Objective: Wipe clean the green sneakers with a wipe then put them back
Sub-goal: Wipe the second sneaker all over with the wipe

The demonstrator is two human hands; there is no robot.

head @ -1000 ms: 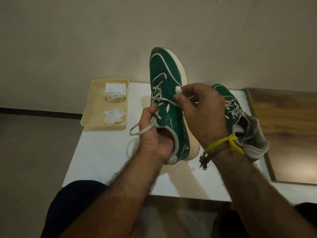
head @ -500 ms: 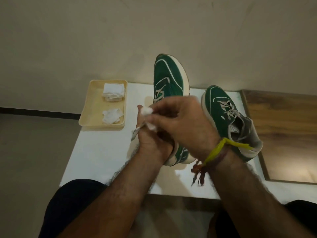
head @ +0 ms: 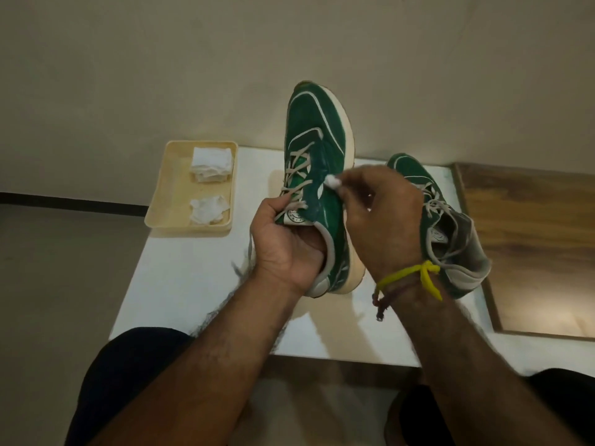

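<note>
No lettering can be read. The round white tongue badge [head: 295, 216] of the held green suede sneaker [head: 317, 149] carries print, but it is too small and blurred to make out.

I've got the table [head: 180, 284] straight ahead past my knees. At ten o'clock on it sits the tray [head: 161, 204], with two wipes inside: the folded wipe [head: 211, 164] at its far end, the crumpled wipe [head: 209, 210] nearer me. Dead ahead at twelve, my left hand [head: 283, 249] holds one sneaker [head: 315, 140] up above the table, toe pointing away. My right hand [head: 383, 217] is just right of it, pressing a small wipe [head: 333, 181] on its side. At two o'clock, behind that hand, the second sneaker [head: 457, 239] rests on the table.
</note>
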